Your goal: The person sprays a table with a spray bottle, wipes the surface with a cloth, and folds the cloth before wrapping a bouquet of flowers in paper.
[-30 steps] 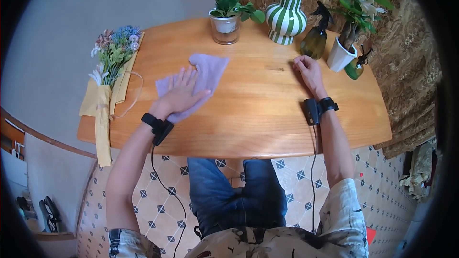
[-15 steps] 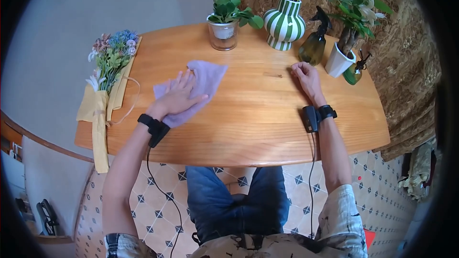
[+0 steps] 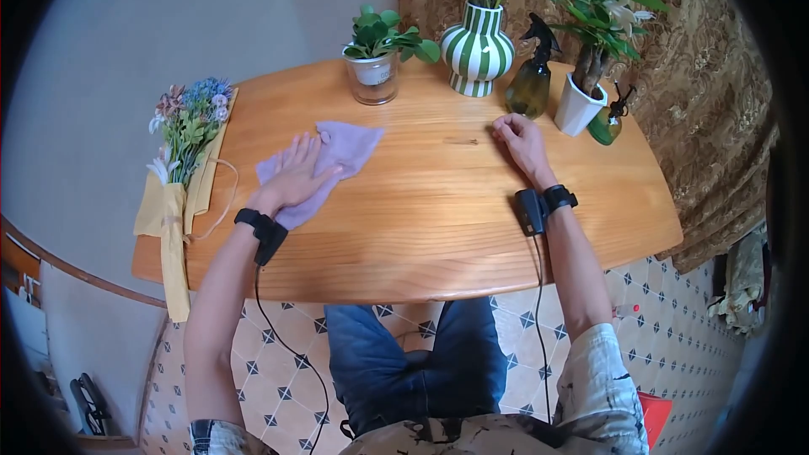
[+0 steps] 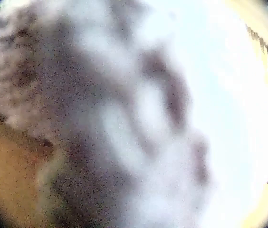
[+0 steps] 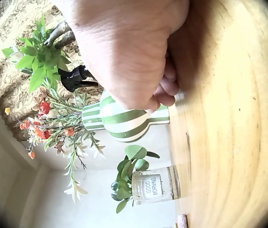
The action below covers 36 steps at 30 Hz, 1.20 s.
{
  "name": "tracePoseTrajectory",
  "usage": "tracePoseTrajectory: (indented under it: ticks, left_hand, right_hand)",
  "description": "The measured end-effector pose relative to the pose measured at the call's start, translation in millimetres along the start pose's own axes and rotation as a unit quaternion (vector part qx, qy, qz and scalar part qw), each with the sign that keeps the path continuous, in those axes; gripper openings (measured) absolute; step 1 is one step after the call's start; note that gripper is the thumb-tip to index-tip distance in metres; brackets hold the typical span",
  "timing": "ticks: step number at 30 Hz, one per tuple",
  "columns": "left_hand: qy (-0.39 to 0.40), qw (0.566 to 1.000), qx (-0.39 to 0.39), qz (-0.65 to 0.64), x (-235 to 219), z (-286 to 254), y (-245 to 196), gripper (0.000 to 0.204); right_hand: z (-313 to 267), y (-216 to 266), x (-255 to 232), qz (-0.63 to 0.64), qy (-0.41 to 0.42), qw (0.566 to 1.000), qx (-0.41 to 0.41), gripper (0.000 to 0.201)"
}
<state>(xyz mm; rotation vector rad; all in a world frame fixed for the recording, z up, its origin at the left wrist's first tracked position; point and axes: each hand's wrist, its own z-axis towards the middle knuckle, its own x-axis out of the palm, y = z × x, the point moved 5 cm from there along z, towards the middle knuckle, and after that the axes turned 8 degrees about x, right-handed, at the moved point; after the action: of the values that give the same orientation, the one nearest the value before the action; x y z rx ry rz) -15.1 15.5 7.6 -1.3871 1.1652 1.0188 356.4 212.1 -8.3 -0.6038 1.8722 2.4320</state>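
A light purple cloth (image 3: 350,147) lies spread and a little rumpled on the wooden table (image 3: 421,227). My left hand (image 3: 291,179) rests palm down on it with the fingers extended. The left wrist view is filled by a pale, blurred close-up of the cloth (image 4: 86,109). On the right, my right hand (image 3: 522,145) rests on the tabletop with loosely curled fingers and holds nothing. In the right wrist view this hand (image 5: 129,52) stands in front of the green-and-white striped vase (image 5: 124,118). A dark spray bottle (image 3: 529,88) stands just behind the right hand.
A wrapped bouquet (image 3: 190,139) lies along the left edge, its paper reaching past the front. At the back stand a potted plant (image 3: 371,76) in a glass and the striped vase (image 3: 478,50). A white pot (image 3: 581,105) and a small green bottle (image 3: 605,126) stand back right.
The head view has shifted, so the tabletop things appear lower and further left. Both hands keep roughly their places, the left on the cloth and the right on the table.
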Motion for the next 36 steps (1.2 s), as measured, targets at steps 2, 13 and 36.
tracePoseTrajectory:
  ticks: [2,13,36]
  left_hand:
    - [0.007,1.000,-0.006,0.006,-2.3,-3.2,-1.9,0.095]
    - [-0.009,0.999,0.036,0.014,-9.1,-17.9,-23.5,0.092]
    - [-0.079,0.977,0.142,-0.141,-6.2,-9.6,-36.8,0.052]
  right_hand:
    - [-0.3,1.7,1.2,0.013,0.009,1.000,0.003,0.021]
    - [0.0,0.2,-0.2,0.001,0.005,1.000,0.002,0.023]
    - [-6.7,24.5,7.8,-0.116,0.001,0.992,-0.049,0.024]
